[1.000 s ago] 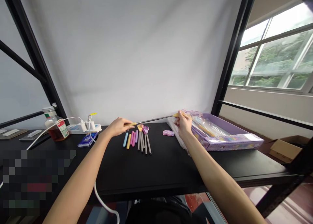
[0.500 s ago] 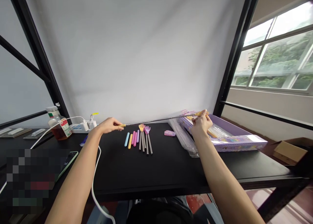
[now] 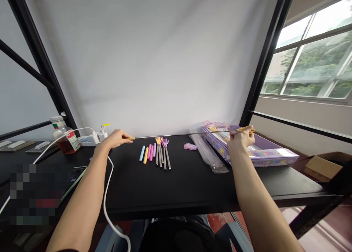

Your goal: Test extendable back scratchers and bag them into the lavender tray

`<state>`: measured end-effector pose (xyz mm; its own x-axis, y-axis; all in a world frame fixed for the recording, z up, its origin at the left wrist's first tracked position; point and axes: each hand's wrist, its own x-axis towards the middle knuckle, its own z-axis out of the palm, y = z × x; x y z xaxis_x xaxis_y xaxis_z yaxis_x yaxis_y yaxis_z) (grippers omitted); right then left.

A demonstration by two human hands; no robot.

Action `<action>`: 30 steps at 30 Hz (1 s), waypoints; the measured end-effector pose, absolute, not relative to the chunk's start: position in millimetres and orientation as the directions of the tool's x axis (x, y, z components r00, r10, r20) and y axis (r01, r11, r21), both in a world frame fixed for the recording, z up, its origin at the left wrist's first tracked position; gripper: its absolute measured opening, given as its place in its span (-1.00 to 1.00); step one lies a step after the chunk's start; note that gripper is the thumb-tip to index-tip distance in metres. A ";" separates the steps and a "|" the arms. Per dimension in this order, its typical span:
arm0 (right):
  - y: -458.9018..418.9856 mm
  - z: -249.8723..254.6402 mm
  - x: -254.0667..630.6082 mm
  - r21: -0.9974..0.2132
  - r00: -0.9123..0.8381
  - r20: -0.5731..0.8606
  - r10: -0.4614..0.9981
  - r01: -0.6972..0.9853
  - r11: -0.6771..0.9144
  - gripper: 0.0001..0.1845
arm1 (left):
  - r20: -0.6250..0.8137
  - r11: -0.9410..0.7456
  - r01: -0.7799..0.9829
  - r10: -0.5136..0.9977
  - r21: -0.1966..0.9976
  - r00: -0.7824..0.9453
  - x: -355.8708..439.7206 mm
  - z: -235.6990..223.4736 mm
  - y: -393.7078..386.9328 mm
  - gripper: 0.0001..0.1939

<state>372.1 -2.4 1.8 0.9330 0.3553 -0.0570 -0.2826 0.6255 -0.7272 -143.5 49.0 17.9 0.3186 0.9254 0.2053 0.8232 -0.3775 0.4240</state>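
My left hand (image 3: 117, 138) grips the yellow handle end of a thin telescopic metal rod (image 3: 181, 134). My right hand (image 3: 241, 139) pinches its other end, which carries a yellow claw head. The rod is stretched out level above the black table (image 3: 192, 186). Under it lie several pastel handles (image 3: 148, 153) and several grey rods with small claw heads (image 3: 162, 154), side by side. A small pink piece (image 3: 190, 146) lies to their right.
A purple box (image 3: 264, 153) with clear plastic sleeves (image 3: 210, 156) stands at the right. At the left are a bottle of amber liquid (image 3: 62, 139), a power strip (image 3: 92, 139), a white cable (image 3: 107, 204) and a phone (image 3: 74, 175). Black frame posts stand on both sides.
My hands have moved apart, the right one going right over the purple box and the left one going left. The rod between them has grown much longer.
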 end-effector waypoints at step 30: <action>0.6 -24.5 327.0 -0.398 0.291 0.386 0.875 0.909 -0.127 -0.76 | 0.316 -0.704 0.635 0.710 0.319 0.629 -3.1 -11.0 2.2 -0.66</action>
<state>327.0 0.6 -24.5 0.2915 0.8754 0.3856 0.9087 -0.1274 -0.3976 -3.1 2.2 -11.0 0.6291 0.7102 0.3160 0.6345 -0.7040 0.3190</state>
